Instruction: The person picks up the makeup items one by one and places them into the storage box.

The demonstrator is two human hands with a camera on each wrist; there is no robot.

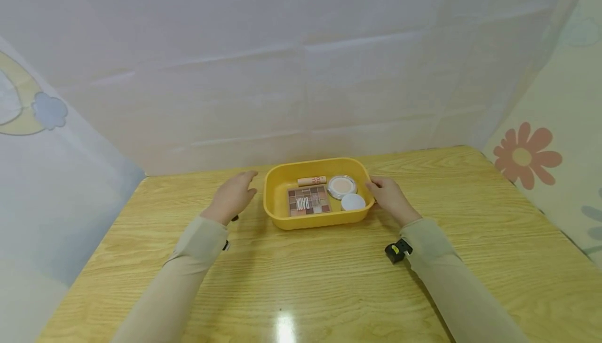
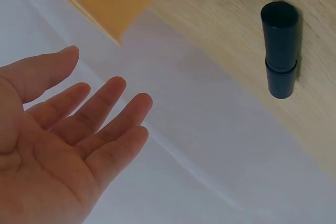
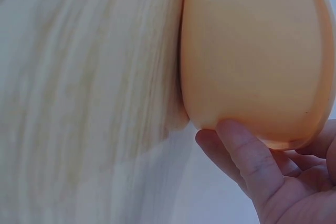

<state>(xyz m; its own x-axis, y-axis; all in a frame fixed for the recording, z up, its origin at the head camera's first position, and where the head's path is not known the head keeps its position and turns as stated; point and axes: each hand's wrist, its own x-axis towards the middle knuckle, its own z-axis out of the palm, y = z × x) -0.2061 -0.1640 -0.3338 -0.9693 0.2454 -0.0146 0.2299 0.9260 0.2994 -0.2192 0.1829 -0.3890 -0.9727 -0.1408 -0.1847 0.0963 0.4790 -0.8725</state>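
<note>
A yellow plastic bin (image 1: 301, 223) stands on the wooden table. My right hand (image 1: 388, 196) grips its right rim; in the right wrist view fingers (image 3: 249, 156) lie against the outer wall. Left of the bin, apart from it, my left hand (image 1: 231, 196) holds nothing, its fingers loosely bent. A black tube (image 2: 281, 51) in two sections lies on the table near that hand. Inside the bin are an eyeshadow palette (image 1: 308, 202), a peach-coloured tube (image 1: 311, 181) with red lettering, a round compact (image 1: 342, 186) with a clear rim and a round white-topped piece (image 1: 353, 202).
The wooden table (image 1: 301, 280) runs back to a pale cloth wall (image 1: 301, 71). Side cloths carry printed pictures, among them a red flower (image 1: 527, 156) on the right. A small black device (image 1: 398, 251) sits at my right wrist.
</note>
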